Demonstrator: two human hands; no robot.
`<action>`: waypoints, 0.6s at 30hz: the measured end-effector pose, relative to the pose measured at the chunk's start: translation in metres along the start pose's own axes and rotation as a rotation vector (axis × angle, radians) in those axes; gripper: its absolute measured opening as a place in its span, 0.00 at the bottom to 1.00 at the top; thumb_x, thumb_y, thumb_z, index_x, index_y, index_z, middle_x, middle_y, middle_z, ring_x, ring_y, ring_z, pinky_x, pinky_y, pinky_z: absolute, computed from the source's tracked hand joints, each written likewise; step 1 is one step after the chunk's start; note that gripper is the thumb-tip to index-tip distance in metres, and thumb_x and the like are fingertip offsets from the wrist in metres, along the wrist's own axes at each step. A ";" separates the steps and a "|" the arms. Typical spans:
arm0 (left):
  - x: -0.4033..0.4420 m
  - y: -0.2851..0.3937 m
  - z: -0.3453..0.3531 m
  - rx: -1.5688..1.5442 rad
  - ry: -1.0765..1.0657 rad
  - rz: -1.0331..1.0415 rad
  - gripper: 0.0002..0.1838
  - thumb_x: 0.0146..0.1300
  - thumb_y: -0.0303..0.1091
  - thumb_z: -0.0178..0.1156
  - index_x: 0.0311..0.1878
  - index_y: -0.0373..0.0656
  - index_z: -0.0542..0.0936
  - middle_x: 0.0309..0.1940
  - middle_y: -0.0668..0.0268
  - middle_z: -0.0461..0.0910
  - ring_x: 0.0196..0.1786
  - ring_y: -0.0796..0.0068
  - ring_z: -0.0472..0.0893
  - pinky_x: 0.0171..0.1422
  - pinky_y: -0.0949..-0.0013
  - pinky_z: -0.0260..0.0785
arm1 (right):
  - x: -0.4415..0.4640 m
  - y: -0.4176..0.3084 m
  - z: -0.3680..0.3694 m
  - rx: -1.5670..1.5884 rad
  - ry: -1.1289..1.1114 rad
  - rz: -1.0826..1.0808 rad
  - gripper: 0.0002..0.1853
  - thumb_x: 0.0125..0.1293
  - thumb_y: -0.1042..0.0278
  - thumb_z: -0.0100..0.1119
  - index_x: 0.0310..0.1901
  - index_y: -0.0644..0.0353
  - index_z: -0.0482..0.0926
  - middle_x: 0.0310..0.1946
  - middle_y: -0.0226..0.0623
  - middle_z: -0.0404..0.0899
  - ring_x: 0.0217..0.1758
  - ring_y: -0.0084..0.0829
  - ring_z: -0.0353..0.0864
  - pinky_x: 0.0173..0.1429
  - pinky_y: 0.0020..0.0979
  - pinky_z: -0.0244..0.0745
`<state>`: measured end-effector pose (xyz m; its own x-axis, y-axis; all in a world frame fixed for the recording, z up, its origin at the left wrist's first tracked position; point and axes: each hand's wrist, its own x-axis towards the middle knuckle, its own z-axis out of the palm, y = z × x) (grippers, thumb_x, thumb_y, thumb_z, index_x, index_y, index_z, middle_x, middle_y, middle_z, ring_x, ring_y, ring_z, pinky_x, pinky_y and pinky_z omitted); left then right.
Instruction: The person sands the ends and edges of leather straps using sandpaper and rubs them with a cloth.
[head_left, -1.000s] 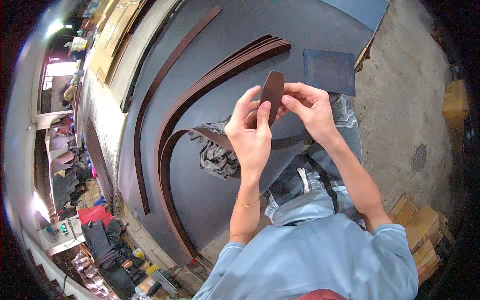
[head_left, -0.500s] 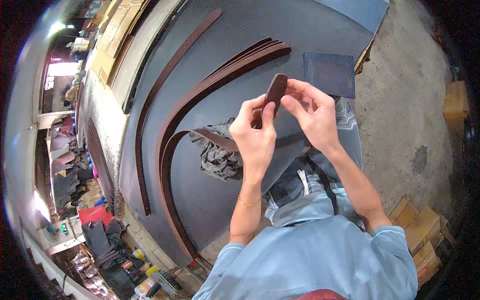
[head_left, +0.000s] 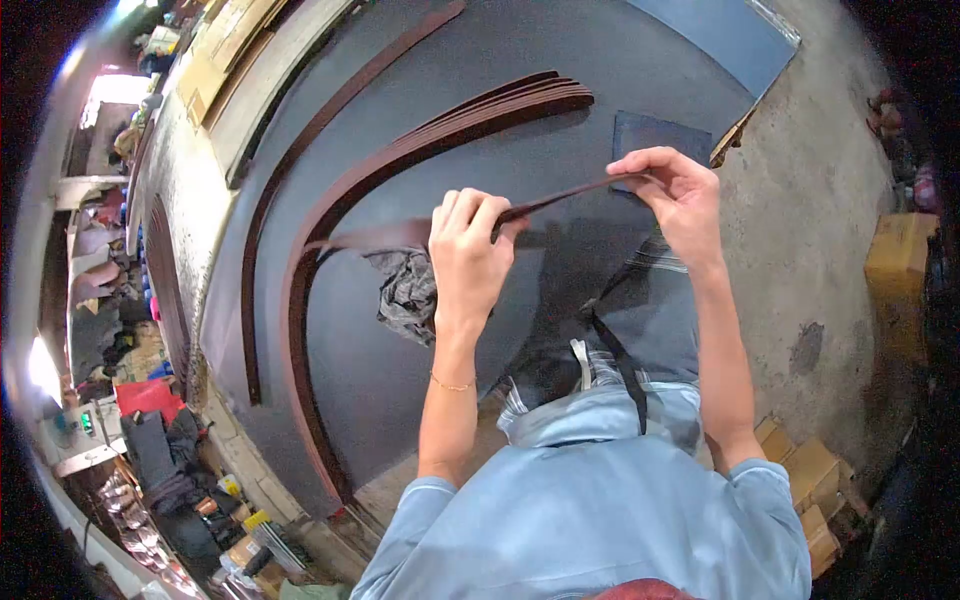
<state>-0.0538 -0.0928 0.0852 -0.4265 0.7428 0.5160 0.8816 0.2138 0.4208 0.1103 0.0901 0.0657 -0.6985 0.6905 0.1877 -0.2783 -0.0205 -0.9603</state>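
A long dark brown strap, apparently leather, [head_left: 570, 198] is stretched between my two hands above the table. My left hand [head_left: 468, 255] is closed around it, and its length runs on leftward to a stack of similar brown straps [head_left: 480, 118]. Near the strap's end, my right hand [head_left: 680, 205] pinches it between thumb and fingers. The stack curves across the dark table [head_left: 400, 400]. One separate strap [head_left: 249, 300] lies to its left. A crumpled dark grey cloth [head_left: 405, 300] rests beside my left wrist, partly hidden by it.
A flat dark blue square piece [head_left: 640, 130] lies near the table's right edge. Cardboard boxes [head_left: 815, 475] stand on the concrete floor at lower right, with another box [head_left: 900, 245] farther up. At left, a cluttered bench holds a red piece [head_left: 148, 398] and dark scraps.
My hands have moved apart, the left one leftward and the right one rightward. The strap end, earlier held upright between both hands, is now drawn out between them.
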 end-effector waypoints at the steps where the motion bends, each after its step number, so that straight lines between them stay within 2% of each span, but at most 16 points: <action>1: -0.002 0.000 0.003 -0.003 0.008 -0.019 0.13 0.46 0.24 0.74 0.35 0.39 0.79 0.34 0.63 0.78 0.39 0.57 0.78 0.44 0.60 0.71 | 0.000 0.006 -0.003 -0.047 0.031 0.014 0.14 0.64 0.93 0.51 0.46 0.68 0.82 0.46 0.38 0.86 0.51 0.28 0.85 0.59 0.28 0.79; 2: -0.005 0.001 0.008 0.076 -0.013 0.040 0.12 0.48 0.24 0.73 0.35 0.41 0.80 0.33 0.64 0.78 0.39 0.60 0.77 0.44 0.60 0.69 | 0.000 0.011 -0.006 -0.192 0.090 -0.031 0.13 0.61 0.92 0.54 0.42 0.67 0.83 0.42 0.38 0.87 0.48 0.30 0.87 0.54 0.29 0.80; 3: -0.007 0.003 0.014 0.154 -0.037 0.098 0.11 0.50 0.25 0.71 0.35 0.43 0.80 0.33 0.65 0.77 0.39 0.62 0.76 0.44 0.61 0.67 | 0.000 0.011 -0.005 -0.205 0.076 -0.022 0.13 0.61 0.92 0.54 0.42 0.67 0.83 0.42 0.38 0.87 0.48 0.30 0.87 0.54 0.29 0.80; 4: -0.011 0.005 0.022 0.193 -0.067 0.073 0.08 0.54 0.29 0.70 0.36 0.44 0.81 0.33 0.66 0.78 0.40 0.63 0.77 0.47 0.60 0.68 | -0.001 0.012 -0.003 -0.482 0.098 -0.141 0.13 0.59 0.91 0.56 0.41 0.66 0.83 0.42 0.39 0.87 0.47 0.32 0.88 0.54 0.30 0.81; 5: -0.014 0.006 0.031 0.183 -0.063 0.057 0.08 0.54 0.29 0.70 0.36 0.44 0.81 0.33 0.66 0.78 0.40 0.63 0.77 0.47 0.60 0.68 | 0.000 0.013 -0.003 -0.758 0.117 -0.268 0.13 0.57 0.91 0.57 0.41 0.65 0.84 0.42 0.40 0.87 0.47 0.34 0.88 0.54 0.30 0.81; 7: -0.021 0.008 0.050 0.039 -0.095 0.041 0.08 0.56 0.30 0.70 0.39 0.44 0.83 0.35 0.66 0.82 0.42 0.62 0.80 0.51 0.61 0.68 | 0.000 0.034 -0.007 -0.770 0.102 -0.300 0.14 0.54 0.89 0.59 0.41 0.64 0.84 0.41 0.40 0.87 0.48 0.37 0.88 0.55 0.32 0.80; 9: -0.029 0.012 0.071 0.003 -0.072 0.030 0.08 0.58 0.33 0.69 0.41 0.46 0.85 0.33 0.68 0.83 0.42 0.65 0.80 0.55 0.57 0.66 | 0.002 0.052 -0.006 -0.890 -0.005 -0.454 0.11 0.55 0.87 0.60 0.38 0.63 0.84 0.38 0.39 0.88 0.48 0.37 0.88 0.57 0.35 0.80; 10: -0.033 0.013 0.077 0.037 -0.047 0.014 0.08 0.58 0.33 0.69 0.41 0.46 0.85 0.34 0.69 0.82 0.42 0.66 0.79 0.55 0.56 0.65 | 0.005 0.056 -0.012 -0.991 -0.166 -0.450 0.16 0.56 0.78 0.67 0.47 0.61 0.83 0.52 0.42 0.85 0.60 0.40 0.82 0.66 0.43 0.73; 11: -0.036 0.011 0.082 0.071 -0.021 0.000 0.08 0.58 0.32 0.69 0.41 0.46 0.85 0.34 0.70 0.82 0.42 0.66 0.79 0.56 0.55 0.64 | 0.004 0.057 -0.019 -0.995 -0.182 -0.448 0.16 0.56 0.78 0.67 0.47 0.61 0.83 0.52 0.42 0.85 0.60 0.40 0.82 0.66 0.43 0.73; 13: -0.034 0.014 0.080 0.122 -0.006 -0.034 0.08 0.58 0.31 0.69 0.42 0.46 0.86 0.34 0.70 0.81 0.42 0.66 0.77 0.56 0.54 0.62 | 0.009 0.030 -0.016 -1.273 -0.238 -0.360 0.31 0.56 0.67 0.72 0.63 0.58 0.76 0.69 0.45 0.71 0.75 0.46 0.67 0.76 0.52 0.60; 14: -0.036 0.015 0.079 0.177 -0.004 -0.061 0.09 0.58 0.30 0.69 0.42 0.46 0.86 0.35 0.71 0.81 0.42 0.66 0.76 0.56 0.54 0.61 | 0.012 0.026 -0.026 -1.343 -0.294 -0.227 0.44 0.56 0.56 0.74 0.73 0.56 0.65 0.78 0.48 0.56 0.81 0.51 0.53 0.79 0.58 0.50; 17: -0.038 0.017 0.090 0.175 0.024 -0.049 0.10 0.58 0.29 0.68 0.44 0.45 0.86 0.36 0.71 0.79 0.43 0.66 0.75 0.56 0.53 0.60 | 0.022 0.031 -0.038 -1.505 -0.379 -0.112 0.43 0.59 0.52 0.71 0.73 0.57 0.64 0.76 0.52 0.58 0.80 0.54 0.55 0.79 0.56 0.52; 18: -0.038 0.019 0.091 0.191 0.003 -0.052 0.10 0.58 0.30 0.68 0.45 0.47 0.86 0.36 0.71 0.78 0.43 0.67 0.75 0.57 0.52 0.60 | 0.026 0.025 -0.042 -1.517 -0.432 -0.119 0.39 0.63 0.52 0.67 0.73 0.57 0.65 0.75 0.55 0.59 0.79 0.57 0.56 0.78 0.54 0.56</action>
<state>-0.0022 -0.0593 0.0062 -0.4732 0.7259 0.4992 0.8804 0.3691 0.2978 0.1129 0.1383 0.0374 -0.9228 0.3802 0.0617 0.3629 0.9119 -0.1917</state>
